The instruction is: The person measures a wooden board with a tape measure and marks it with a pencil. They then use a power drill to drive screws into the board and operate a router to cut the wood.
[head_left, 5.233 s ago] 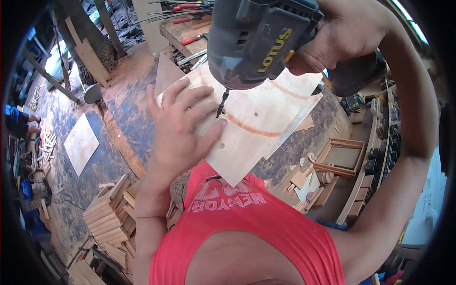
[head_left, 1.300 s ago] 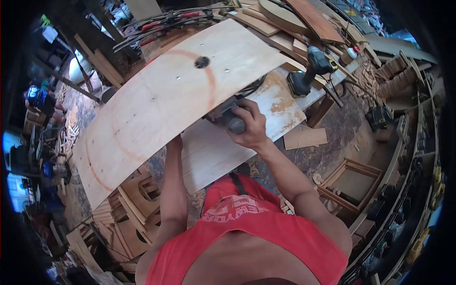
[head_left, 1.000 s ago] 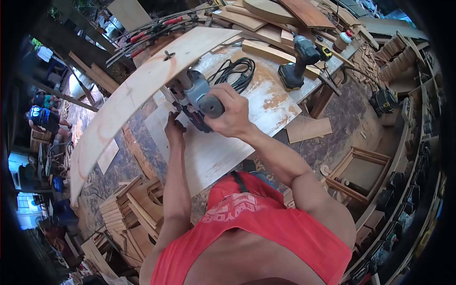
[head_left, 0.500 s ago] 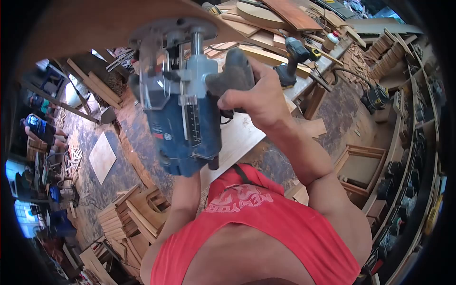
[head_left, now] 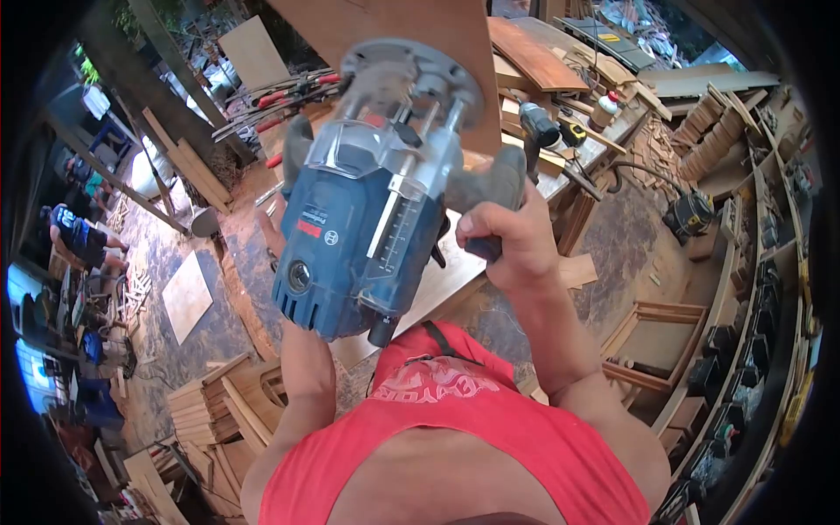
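A blue plunge router [head_left: 350, 236] with a clear guard and metal base fills the middle of the view, its base tilted up and away from me. My right hand [head_left: 518, 234] is closed around the router's dark right-hand handle, thumb at its lower end. On the other side my left hand [head_left: 274, 229] is at the router's left side, just below the left handle [head_left: 297, 150]; the body of the tool hides most of it. Directly beyond the metal base, a brown wooden board [head_left: 411, 22] overlaps it at the top.
A workbench carries a drill [head_left: 538, 127], a bottle [head_left: 605, 111] and stacked planks. Red-handled clamps [head_left: 284, 94] lie at upper left. A wooden frame [head_left: 656, 346] and a diamond-shaped panel [head_left: 187, 297] are on the floor. A person [head_left: 79, 236] bends over at far left.
The router has moved right and tilted, showing more of its blue body. The brown board has swung right, uncovering the clamps. Part of my left hand has come into view.
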`<state>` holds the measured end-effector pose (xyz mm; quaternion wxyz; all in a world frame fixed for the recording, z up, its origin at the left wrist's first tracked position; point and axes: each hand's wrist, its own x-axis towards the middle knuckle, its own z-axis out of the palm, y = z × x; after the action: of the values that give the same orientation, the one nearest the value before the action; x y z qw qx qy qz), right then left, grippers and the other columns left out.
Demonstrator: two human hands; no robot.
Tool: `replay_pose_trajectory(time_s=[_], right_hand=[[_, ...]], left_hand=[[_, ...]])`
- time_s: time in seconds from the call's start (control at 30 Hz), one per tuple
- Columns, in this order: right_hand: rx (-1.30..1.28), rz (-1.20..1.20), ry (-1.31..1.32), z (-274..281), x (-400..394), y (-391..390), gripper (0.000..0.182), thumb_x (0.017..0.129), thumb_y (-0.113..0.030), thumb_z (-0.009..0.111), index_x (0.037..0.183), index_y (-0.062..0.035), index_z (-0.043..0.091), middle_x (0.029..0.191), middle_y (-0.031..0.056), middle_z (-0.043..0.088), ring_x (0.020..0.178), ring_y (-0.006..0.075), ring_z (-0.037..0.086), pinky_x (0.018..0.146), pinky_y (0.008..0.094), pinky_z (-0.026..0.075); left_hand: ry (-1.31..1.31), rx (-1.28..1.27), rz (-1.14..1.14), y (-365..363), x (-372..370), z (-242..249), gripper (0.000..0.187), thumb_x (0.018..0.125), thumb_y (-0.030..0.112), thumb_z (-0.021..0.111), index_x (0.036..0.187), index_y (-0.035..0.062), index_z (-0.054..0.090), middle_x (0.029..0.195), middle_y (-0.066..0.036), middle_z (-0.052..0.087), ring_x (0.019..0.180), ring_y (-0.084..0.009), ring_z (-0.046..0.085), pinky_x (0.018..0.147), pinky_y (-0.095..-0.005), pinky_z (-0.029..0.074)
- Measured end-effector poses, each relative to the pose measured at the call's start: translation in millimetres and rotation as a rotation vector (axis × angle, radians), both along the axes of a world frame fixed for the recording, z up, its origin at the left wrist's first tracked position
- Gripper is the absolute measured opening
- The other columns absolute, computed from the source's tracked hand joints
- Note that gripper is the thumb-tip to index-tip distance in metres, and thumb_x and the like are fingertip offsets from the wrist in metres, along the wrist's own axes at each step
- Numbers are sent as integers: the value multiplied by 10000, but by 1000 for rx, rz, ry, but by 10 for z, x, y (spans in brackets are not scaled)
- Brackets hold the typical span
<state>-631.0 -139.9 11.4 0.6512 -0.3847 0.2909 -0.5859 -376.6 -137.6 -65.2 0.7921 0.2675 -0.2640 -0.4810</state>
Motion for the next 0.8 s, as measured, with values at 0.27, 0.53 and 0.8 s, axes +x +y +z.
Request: replay_pose_trajectory(time_s=[0.27, 0.53, 0.8], right_hand=[[272, 103, -153, -601, -167, 15, 326, 714, 12, 620, 1025, -13, 528, 740, 103, 603, 589, 240, 627, 540, 406, 542], [577, 79, -43, -179, -198, 268, 297, 827, -104, 723, 1064, -13, 567, 794, 91, 617, 620, 175, 617, 526, 326, 545], [632, -52, 181, 130, -289, 479, 210, 858, -221, 688, 967, -54, 624, 773, 67, 646, 564, 133, 611, 467, 293, 526]], left_hand=[[42, 69, 78, 63, -111, -56, 417, 986, 405, 467, 1153, 27, 516, 1093, -100, 569, 1079, -274, 579, 1004, -402, 467], [77, 194, 174, 473, -12, -189, 413, 978, 426, 457, 1047, 31, 558, 991, -92, 576, 1026, -272, 582, 979, -405, 470], [145, 381, 126, 1002, 345, -310, 439, 970, 446, 446, 940, 35, 599, 889, -84, 583, 973, -269, 584, 955, -407, 474]])
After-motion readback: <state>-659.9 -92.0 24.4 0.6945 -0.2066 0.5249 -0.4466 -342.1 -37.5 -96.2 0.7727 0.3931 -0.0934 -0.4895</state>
